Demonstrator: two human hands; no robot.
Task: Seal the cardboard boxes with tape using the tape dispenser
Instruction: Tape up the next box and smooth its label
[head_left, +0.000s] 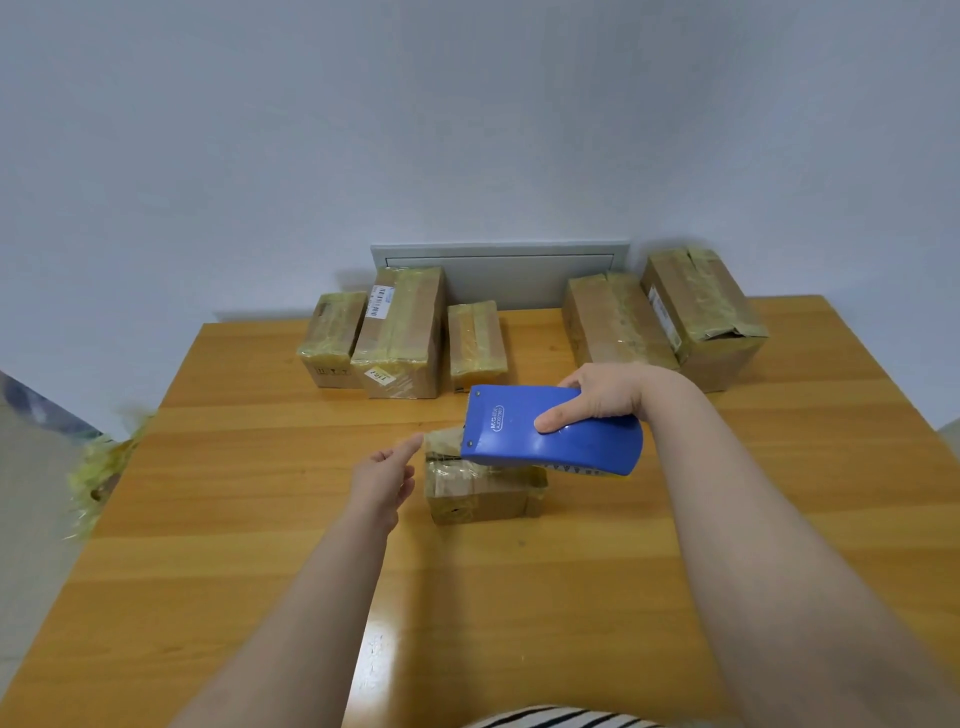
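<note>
Our right hand (602, 397) gripped blue tape dispenser (550, 431), thumb on top, over small cardboard box (478, 493) at table (260, 467) centre. Our left hand (384, 478) open, empty, at box's 9 o'clock. We judged box light, tape-slick, prone to slide: brace its sides.

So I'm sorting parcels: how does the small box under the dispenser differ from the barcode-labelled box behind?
The small box sits centrally under the tape dispenser; the barcode-labelled box stands in the back row. It is taller than the small box, which shows no barcode. Both are taped cardboard.
</note>
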